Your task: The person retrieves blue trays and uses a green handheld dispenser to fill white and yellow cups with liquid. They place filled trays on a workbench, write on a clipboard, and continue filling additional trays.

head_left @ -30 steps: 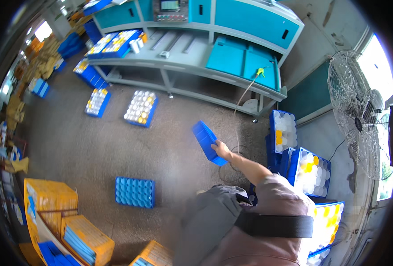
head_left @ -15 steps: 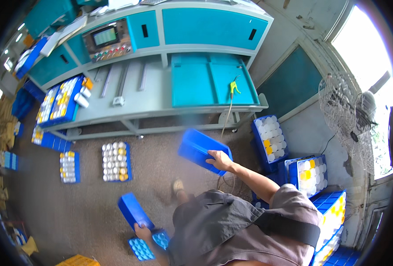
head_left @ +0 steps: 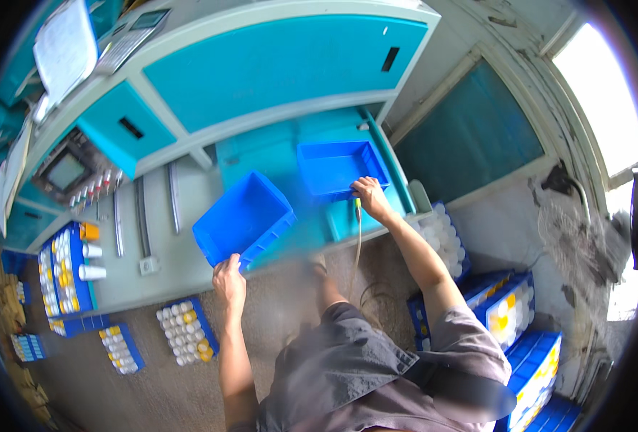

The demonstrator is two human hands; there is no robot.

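Note:
My left hand [head_left: 230, 282] grips the near edge of an empty blue plastic bin [head_left: 250, 209], its fingers closed on the rim. The bin is tilted with its hollow inside in view, over the front part of the bench. To the right, my right hand [head_left: 371, 194] is closed on the near right corner of a second blue plastic bin [head_left: 337, 169], also with nothing in it. That one is above the teal panel [head_left: 301, 133]; whether it touches the panel I cannot tell. Below it, part of a yellow-green air gun [head_left: 358, 205] with its hose shows.
The teal and grey machine [head_left: 283, 61] stands ahead, with a control panel [head_left: 67, 173] at left. Blue crates of white and yellow cylinders [head_left: 183, 331] stand on the floor at left. More stacked crates [head_left: 506, 309] and a wire-guarded fan [head_left: 578, 230] are at right.
Both bins have moved forward from beside my body to over the bench. My left arm has swung up from low at left. The machine now appears closer.

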